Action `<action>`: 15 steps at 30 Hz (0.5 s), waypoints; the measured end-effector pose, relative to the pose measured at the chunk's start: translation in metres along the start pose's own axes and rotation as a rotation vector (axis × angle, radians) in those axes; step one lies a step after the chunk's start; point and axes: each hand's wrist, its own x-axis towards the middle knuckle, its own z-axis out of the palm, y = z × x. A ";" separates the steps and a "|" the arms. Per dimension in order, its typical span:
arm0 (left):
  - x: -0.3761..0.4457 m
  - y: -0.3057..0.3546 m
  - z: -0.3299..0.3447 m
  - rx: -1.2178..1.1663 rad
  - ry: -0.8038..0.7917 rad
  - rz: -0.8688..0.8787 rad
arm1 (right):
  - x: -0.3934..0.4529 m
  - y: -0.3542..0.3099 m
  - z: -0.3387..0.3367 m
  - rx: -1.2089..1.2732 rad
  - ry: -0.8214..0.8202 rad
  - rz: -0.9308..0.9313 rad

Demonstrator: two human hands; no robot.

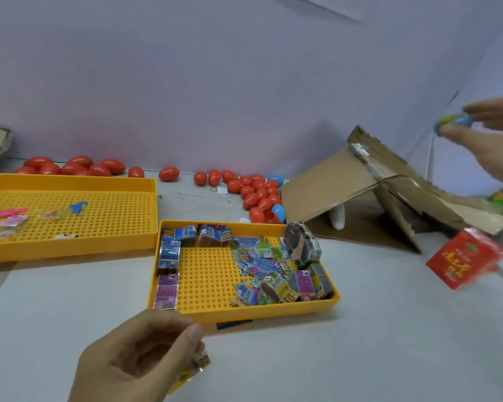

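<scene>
My left hand point(134, 355) hovers low over the table in front of the near yellow tray point(273, 310) and pinches a small yellow printed packet point(196, 365) between thumb and fingers. My right hand point(488, 140) is raised at the far right and grips a blue and yellow-green plastic egg point(455, 122), blurred by motion. The near tray holds several small printed leaflets and little boxes point(262, 268) along its left, back and right sides.
A second yellow tray point(70, 181) at the left holds small plastic toys and bags. Several red eggs point(256, 192) and some blue ones lie along the back wall. A torn cardboard box point(375, 192) stands at the right, a red packet point(465, 261) near it.
</scene>
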 end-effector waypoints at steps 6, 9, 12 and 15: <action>0.004 -0.003 0.000 -0.058 0.062 0.045 | -0.091 -0.077 0.010 0.344 -0.062 0.178; 0.004 0.005 -0.003 -0.087 0.092 0.051 | -0.174 -0.117 0.037 0.630 -0.360 0.169; 0.002 0.008 -0.008 -0.126 0.087 0.168 | -0.276 -0.146 0.074 0.898 -0.857 0.310; 0.000 0.010 -0.011 -0.055 0.036 0.313 | -0.335 -0.157 0.099 1.006 -1.063 0.440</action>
